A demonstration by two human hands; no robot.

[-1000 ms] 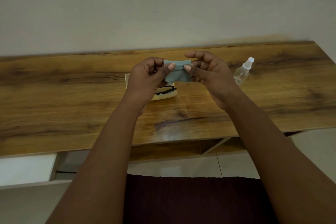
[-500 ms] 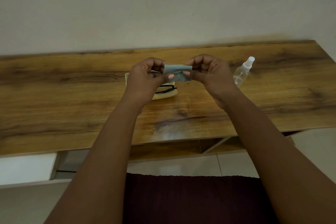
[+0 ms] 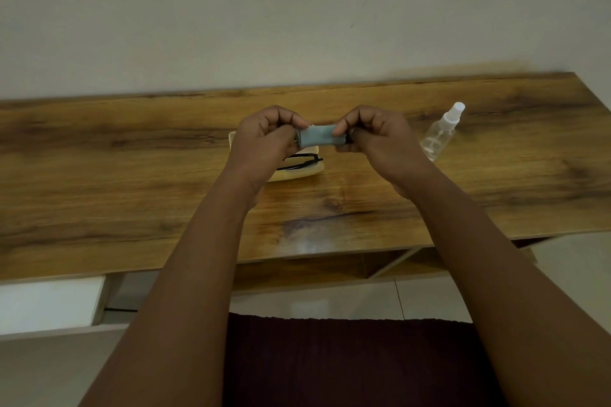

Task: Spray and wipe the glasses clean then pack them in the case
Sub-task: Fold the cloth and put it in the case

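- Cloth is getting narrower than a second ago; both hands are folding it into a tight strip, and the right fingers, spread before, are now curled.
- Left hand is pinching the cloth's left end; right hand is pinching the right end, both held above the bench.
- Glasses are lying in the open cream case, partly hidden behind the left hand.
- Spray bottle is lying on the bench to the right, apart from both hands.
- Judging: spraying and wiping are looking finished; stowing the cloth and closing the case are remaining.
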